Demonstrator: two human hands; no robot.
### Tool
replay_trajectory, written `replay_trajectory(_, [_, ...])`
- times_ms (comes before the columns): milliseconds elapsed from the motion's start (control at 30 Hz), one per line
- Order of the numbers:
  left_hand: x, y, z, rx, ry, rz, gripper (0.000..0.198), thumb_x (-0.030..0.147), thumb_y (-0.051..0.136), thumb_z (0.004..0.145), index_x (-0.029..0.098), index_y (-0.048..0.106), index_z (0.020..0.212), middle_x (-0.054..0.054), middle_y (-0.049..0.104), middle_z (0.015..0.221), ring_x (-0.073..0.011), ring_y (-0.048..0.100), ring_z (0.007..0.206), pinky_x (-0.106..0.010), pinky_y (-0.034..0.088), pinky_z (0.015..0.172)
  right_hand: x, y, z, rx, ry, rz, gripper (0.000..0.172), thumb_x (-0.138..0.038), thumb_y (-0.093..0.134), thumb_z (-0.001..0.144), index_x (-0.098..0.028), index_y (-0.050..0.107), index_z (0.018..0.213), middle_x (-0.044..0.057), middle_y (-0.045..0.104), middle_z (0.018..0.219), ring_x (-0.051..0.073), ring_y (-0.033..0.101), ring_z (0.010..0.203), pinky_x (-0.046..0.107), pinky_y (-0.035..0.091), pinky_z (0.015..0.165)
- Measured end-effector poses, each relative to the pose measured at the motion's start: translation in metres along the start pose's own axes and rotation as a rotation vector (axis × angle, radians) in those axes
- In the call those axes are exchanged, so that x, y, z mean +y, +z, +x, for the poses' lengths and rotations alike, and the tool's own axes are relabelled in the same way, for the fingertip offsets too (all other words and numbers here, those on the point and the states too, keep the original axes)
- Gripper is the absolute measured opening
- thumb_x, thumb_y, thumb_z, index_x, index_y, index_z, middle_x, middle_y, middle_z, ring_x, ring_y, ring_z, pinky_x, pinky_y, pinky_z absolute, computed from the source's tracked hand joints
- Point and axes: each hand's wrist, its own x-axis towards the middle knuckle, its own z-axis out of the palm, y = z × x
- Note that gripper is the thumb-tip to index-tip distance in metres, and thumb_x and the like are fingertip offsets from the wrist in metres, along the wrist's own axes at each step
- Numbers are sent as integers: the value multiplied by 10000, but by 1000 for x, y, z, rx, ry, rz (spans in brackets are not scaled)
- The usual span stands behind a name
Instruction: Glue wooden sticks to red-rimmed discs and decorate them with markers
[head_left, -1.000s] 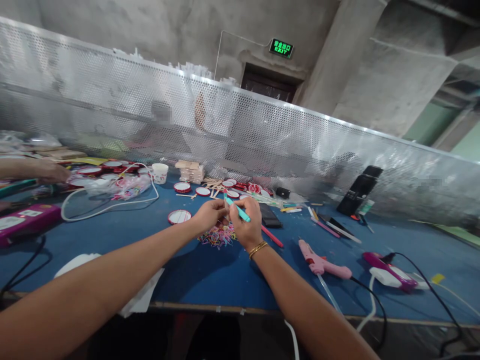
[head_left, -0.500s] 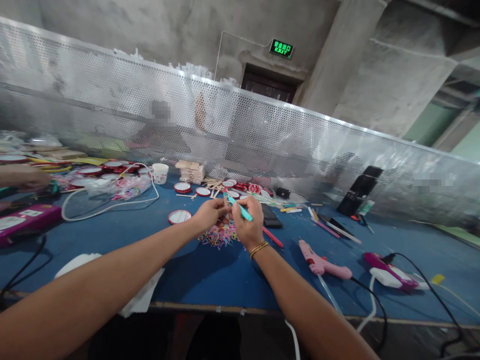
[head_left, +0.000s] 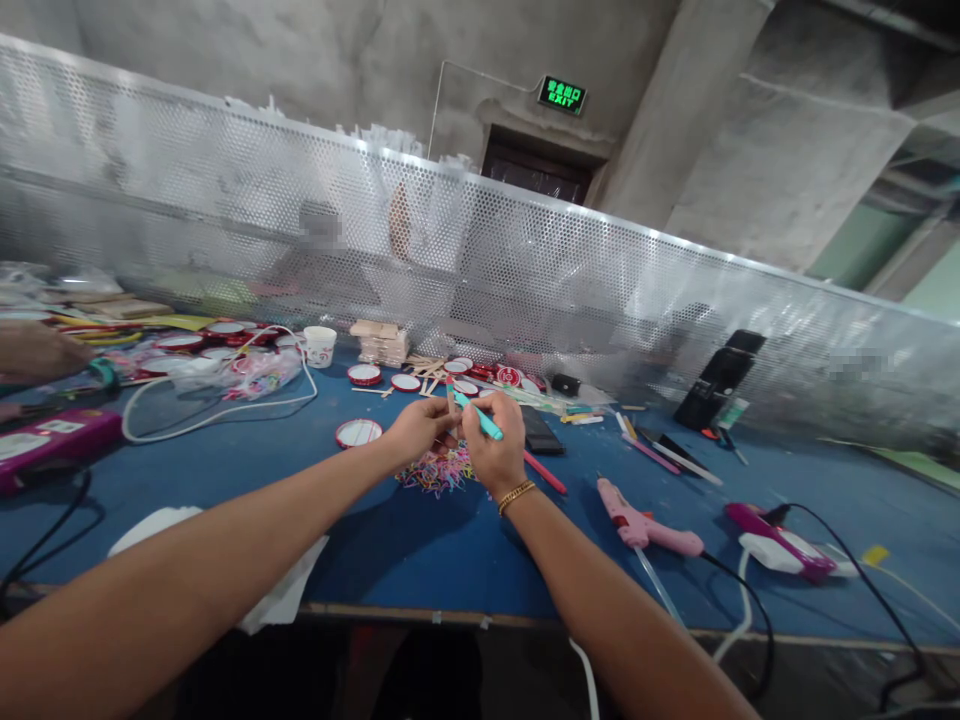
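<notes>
My left hand (head_left: 418,430) pinches a flat wooden craft stick (head_left: 451,396), held upright with a reddish top end. In my right hand (head_left: 496,442) is a turquoise marker pen (head_left: 486,422), gripped like a pencil with its tip end at the stick. Whether the tip touches the wood is too small to tell. Beneath both hands lies a heap of small colourful bands (head_left: 436,474). A round red-rimmed white disc (head_left: 358,433) is just left of my left hand. A red pen-like stick (head_left: 546,473) lies beside my right wrist.
A pink glue gun (head_left: 645,525) and a purple power strip (head_left: 780,540) with cords lie to the right. A paper cup (head_left: 320,347) and stacked wooden pieces (head_left: 381,343) stand at the back. At far left, another person's hand (head_left: 41,352) is over their materials. A perforated metal screen (head_left: 570,270) borders the table.
My hands stay almost in place, and the marker shifts only very slightly at the stick. The other person's hand at far left has moved a little.
</notes>
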Motion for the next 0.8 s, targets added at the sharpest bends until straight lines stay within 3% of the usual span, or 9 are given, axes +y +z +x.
replay_trajectory(800, [-2, 0, 0, -4, 9, -6, 272, 360, 724, 717, 150, 555, 751, 24, 564, 598, -82, 552, 482, -183, 442, 440, -2, 1, 0, -14, 18, 7, 106, -270, 532, 865, -199, 545, 787, 11, 593, 750, 170, 527, 740, 347, 400, 788])
